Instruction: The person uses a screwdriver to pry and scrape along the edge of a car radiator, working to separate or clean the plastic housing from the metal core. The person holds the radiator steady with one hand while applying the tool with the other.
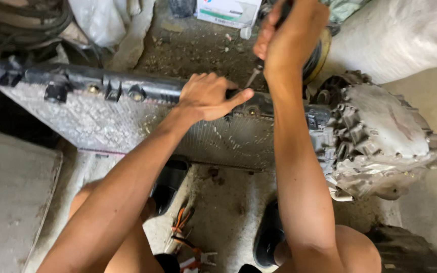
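My left hand [209, 96] lies spread on the radiator [127, 121] tank to steady it—my right hand [289, 38], fisted around the screwdriver [255, 76], bears down there.

a dusty, stained concrete floor [223, 207] runs underfoot, strewn with grit, in soft daylight; a pale slab [11, 197] lies at the left, a bulging white sack [400, 35] at the upper right, crumpled plastic [102, 20] behind
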Available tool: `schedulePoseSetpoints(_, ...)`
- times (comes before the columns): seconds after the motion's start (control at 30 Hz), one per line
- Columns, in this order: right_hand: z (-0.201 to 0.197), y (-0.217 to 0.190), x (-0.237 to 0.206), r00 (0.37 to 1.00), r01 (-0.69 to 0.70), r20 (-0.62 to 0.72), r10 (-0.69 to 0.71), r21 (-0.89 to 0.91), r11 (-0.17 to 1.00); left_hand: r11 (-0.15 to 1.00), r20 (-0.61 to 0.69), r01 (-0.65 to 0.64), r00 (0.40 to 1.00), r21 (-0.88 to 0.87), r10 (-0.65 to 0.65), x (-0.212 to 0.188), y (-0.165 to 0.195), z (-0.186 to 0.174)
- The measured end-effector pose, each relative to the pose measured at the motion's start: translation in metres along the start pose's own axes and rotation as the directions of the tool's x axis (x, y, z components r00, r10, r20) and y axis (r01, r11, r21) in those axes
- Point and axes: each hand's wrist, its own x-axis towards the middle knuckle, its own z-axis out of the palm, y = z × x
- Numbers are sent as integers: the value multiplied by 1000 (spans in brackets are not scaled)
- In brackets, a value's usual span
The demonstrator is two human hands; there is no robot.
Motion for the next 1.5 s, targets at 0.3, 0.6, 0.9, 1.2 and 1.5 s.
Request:
schedulePoseSetpoints(0.3, -1, -20, -29, 996, 92, 3, -92, 39, 995, 998, 23, -30, 999, 56, 29, -3, 4, -6)
schedulePoseSetpoints(0.6, 11, -3, -41, 998, 15, -55, -11, 59, 998, 999, 58, -28, 998, 42, 26, -6, 4, -8)
schedulePoseSetpoints(0.9, 24, 8, -53, 974, 226, 32, -224, -145, 963, 999, 72, -15, 997, 36, 12, -5, 4, -6)
schedulePoseSetpoints(1.2, 20, 28, -6, 996, 71, -41, -79, -176, 982, 998, 96, 64, 993, 8, -64, -3, 8, -5)
schedulePoseSetpoints(1.5, 3, 55, 16, 997, 72, 19, -70, -199, 977, 991, 140, 132, 982, -35, -126, 2, 7, 0)
